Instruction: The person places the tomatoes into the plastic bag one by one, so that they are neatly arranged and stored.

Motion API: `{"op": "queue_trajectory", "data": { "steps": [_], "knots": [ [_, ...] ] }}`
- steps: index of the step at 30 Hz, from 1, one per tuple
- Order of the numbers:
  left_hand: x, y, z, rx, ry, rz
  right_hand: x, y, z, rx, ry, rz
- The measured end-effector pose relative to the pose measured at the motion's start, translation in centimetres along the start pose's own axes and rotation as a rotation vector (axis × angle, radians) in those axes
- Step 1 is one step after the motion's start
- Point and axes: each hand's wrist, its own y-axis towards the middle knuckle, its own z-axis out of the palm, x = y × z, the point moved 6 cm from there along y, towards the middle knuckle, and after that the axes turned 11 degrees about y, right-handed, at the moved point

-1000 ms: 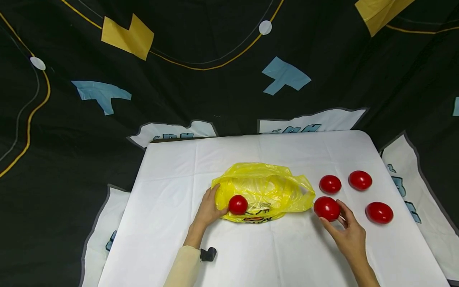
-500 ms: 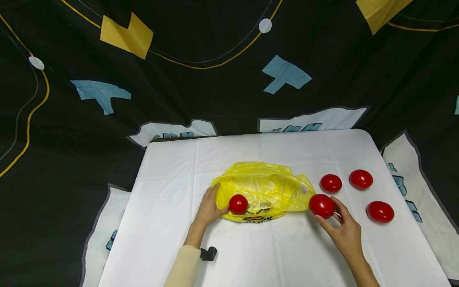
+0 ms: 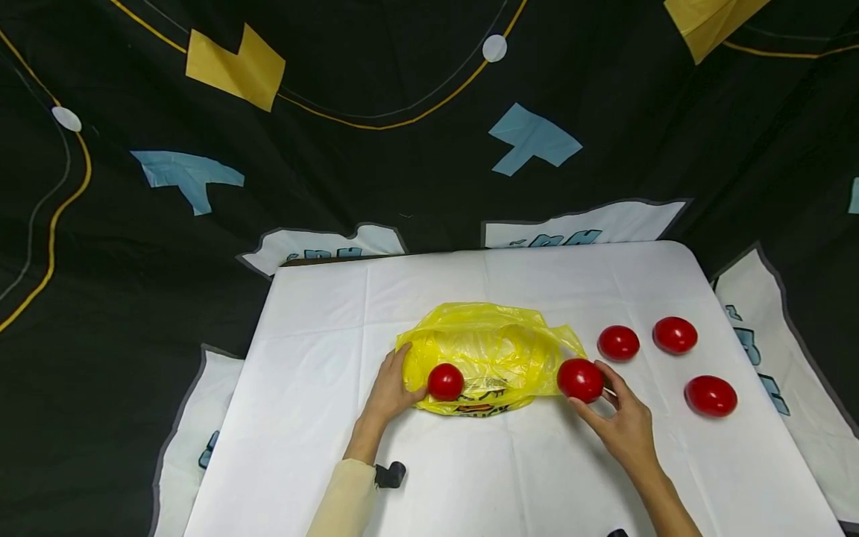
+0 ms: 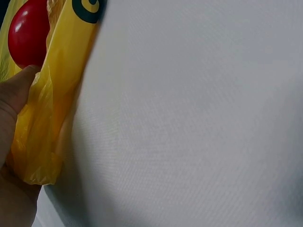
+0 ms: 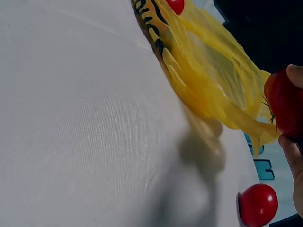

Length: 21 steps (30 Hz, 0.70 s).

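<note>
A crumpled yellow plastic bag (image 3: 513, 350) with dark print lies on its side, its opening spread wide. One red tomato (image 3: 446, 382) rests at the bag's left end. My left hand (image 3: 389, 394) holds that end of the bag; in the left wrist view the thumb (image 4: 22, 82) lies over the plastic, right at the tomato. My right hand (image 3: 620, 425) grips another tomato (image 3: 580, 380) between thumb and fingers, held up at the bag's right edge. Its green calyx (image 5: 271, 112) shows in the right wrist view.
Three more tomatoes sit on the right of the white-covered table (image 3: 456, 477): a near one (image 3: 710, 396), a far one (image 3: 675, 335) and one beside the bag (image 3: 618, 343). A black cloth (image 3: 376, 179) with taped-on shapes hangs behind the table.
My right hand has moved left with its tomato, from beside the bag to overlapping the bag's right edge. My left hand and the bag have stayed in place.
</note>
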Motion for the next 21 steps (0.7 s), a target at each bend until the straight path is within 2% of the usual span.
{"op": "queue_trajectory", "data": {
  "steps": [6, 13, 21],
  "knots": [
    [0.1, 0.0, 0.1, 0.005, -0.002, -0.001, 0.5, 0.4, 0.8, 0.015, -0.006, -0.031],
    [0.0, -0.1, 0.1, 0.006, -0.010, -0.002, 1.5, 0.3, 0.6, -0.006, -0.036, -0.044],
    [0.1, -0.1, 0.0, -0.001, 0.000, 0.001, 2.7, 0.1, 0.6, -0.013, -0.014, -0.085]
  ]
}}
